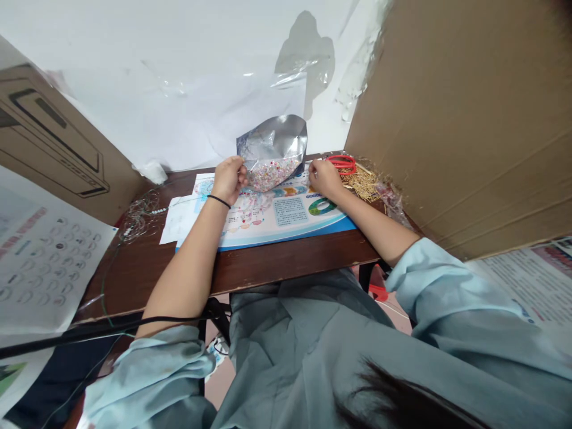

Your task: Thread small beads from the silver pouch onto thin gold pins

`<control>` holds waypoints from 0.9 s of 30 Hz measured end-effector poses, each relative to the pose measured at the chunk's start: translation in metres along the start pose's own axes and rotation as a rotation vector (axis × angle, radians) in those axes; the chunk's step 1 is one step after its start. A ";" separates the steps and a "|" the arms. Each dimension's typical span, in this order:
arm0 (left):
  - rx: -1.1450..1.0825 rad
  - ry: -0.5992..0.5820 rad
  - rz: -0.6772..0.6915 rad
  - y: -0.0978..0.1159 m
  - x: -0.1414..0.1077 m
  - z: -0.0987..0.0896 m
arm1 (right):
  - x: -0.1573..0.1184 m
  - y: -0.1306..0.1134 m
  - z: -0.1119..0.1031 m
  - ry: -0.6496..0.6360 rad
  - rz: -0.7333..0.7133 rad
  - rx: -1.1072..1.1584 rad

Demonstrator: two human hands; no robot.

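Observation:
A silver pouch (pixel 283 140) with a clear front stands at the back of the table, its lower part full of tiny mixed-colour beads (pixel 273 174). My left hand (pixel 230 179) is closed at the pouch's left edge, fingers curled. I cannot tell whether it grips the pouch or something thin. Just off the right side of the pouch, my right hand (pixel 325 177) is pinched closed, and what lies between its fingertips is too small to make out. Beneath both hands lies a printed sheet (pixel 290 211) with a blue border, with loose beads or fine strands on its left part.
Behind my right hand are red-handled scissors or pliers (pixel 343 163) and a heap of thin gold-coloured sticks (pixel 364 183). Tangled clear thread (pixel 143 217) with white beads lies at the table's left. Cardboard (pixel 469 113) stands on the right, a printed box (pixel 62 131) on the left.

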State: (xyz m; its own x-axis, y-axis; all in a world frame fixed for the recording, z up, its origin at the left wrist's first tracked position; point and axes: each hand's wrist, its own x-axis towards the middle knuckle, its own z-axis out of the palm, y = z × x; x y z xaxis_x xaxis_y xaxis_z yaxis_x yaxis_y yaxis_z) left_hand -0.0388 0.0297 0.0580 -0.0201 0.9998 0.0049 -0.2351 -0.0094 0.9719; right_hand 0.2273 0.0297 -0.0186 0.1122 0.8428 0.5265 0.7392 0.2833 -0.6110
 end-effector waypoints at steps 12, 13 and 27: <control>0.714 -0.326 0.482 -0.049 -0.020 0.025 | -0.028 -0.059 0.009 -0.360 0.076 0.497; 0.739 -0.324 0.496 -0.052 -0.020 0.025 | -0.030 -0.060 0.010 -0.381 0.076 0.518; 0.943 -0.375 0.564 -0.053 0.001 0.001 | -0.033 -0.055 0.014 -0.280 0.120 0.497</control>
State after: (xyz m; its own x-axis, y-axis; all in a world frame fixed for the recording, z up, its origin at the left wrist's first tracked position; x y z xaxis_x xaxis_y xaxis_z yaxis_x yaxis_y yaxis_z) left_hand -0.0258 0.0311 0.0063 0.4352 0.8021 0.4089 0.5358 -0.5958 0.5983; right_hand 0.1736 -0.0077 -0.0105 -0.0535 0.9521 0.3011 0.3246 0.3017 -0.8965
